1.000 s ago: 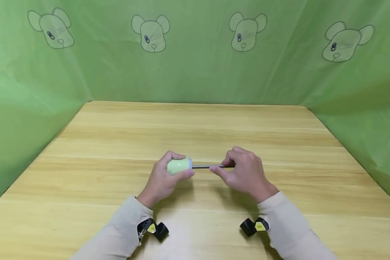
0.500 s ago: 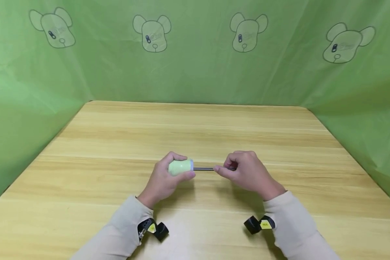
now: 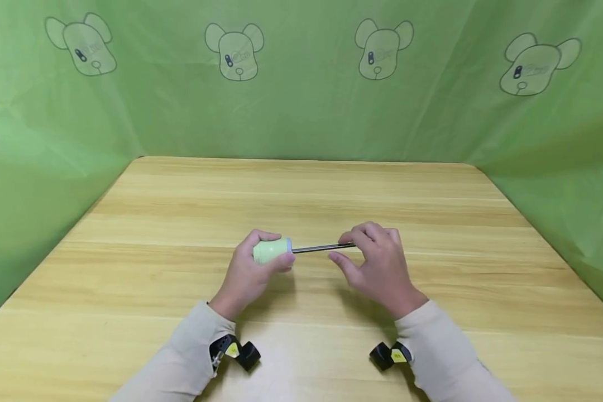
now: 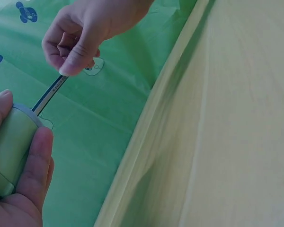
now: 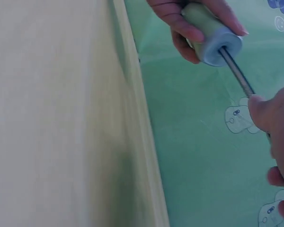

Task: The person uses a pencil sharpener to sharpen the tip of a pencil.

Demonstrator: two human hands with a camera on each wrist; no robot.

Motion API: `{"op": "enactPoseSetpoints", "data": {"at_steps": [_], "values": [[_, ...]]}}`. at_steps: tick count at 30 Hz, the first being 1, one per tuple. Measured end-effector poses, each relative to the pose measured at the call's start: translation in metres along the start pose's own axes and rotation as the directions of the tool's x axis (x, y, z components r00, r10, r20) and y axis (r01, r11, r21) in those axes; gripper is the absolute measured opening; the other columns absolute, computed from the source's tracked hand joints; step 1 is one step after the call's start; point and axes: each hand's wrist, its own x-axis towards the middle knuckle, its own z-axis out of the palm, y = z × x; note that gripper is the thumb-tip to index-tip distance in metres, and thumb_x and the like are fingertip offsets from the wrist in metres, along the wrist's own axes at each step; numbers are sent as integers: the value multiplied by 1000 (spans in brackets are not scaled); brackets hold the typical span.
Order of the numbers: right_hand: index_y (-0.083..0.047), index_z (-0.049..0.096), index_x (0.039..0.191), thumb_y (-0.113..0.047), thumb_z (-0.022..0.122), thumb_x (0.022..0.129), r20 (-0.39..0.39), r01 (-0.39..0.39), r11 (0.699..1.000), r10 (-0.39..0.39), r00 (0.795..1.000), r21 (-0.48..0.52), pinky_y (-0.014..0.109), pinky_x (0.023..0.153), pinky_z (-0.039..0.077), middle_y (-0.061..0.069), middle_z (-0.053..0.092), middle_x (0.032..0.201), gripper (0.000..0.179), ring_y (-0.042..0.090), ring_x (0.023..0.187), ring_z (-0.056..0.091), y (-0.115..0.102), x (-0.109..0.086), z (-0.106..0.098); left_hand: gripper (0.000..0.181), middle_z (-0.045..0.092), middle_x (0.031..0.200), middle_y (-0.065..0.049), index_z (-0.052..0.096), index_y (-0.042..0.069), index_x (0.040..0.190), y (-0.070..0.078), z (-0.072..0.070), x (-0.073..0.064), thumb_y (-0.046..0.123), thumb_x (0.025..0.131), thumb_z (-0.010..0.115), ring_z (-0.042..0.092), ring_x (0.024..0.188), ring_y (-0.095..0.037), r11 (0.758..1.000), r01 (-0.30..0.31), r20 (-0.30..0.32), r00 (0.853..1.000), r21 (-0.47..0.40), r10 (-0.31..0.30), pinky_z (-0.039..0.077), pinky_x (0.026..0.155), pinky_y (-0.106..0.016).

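Observation:
My left hand (image 3: 246,276) grips a pale green, barrel-shaped pencil sharpener (image 3: 267,252) with a light blue rim, held above the table. A thin dark pencil with a silver stripe (image 3: 314,248) sticks out of the opening in its blue end. Its inner end is hidden inside. My right hand (image 3: 382,268) holds the pencil's outer part with thumb and fingers. In the left wrist view, small lettering shows along the pencil (image 4: 51,93). The right wrist view shows the right thumb (image 5: 259,111) against the pencil, with the sharpener's round blue face (image 5: 220,47) beyond.
Under the hands lies a light wood-grain table (image 3: 301,195). Green cloth with bear-head prints (image 3: 301,111) hangs behind it and along both sides. Black wrist cameras (image 3: 248,356) sit at both light sleeves.
The right hand has shifted and turned at the pencil, first right and down, then back left and up. Both hands now sit slightly higher and farther left. The pencil tilts up toward the right.

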Motion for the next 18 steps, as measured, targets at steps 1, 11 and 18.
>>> {"op": "enactPoseSetpoints", "data": {"at_steps": [1,11,18], "values": [[-7,67,83,-22,84,70,-21,15,1000,-15,1000,1,45,67,37,6,60,81,27,26,77,58,-1,0,1,41,56,102,-20,55,-1,118,0,0,0,6,83,76,64,83,-27,1000,4,4,1000,-26,-4,58,75,-45],[-6,66,70,-23,85,70,-216,56,998,-50,975,20,40,60,33,4,55,67,25,23,58,54,-3,-2,9,38,54,106,-23,53,-5,116,1,4,0,-2,83,72,64,85,-28,991,28,41,999,-133,-22,58,77,-40],[-6,65,64,-36,81,75,-215,62,998,-64,975,-15,33,48,35,1,52,62,35,15,46,45,0,-4,11,40,56,103,-20,56,-1,115,0,1,0,3,81,76,64,82,-27,999,22,42,999,-36,-21,58,76,-45]]}}
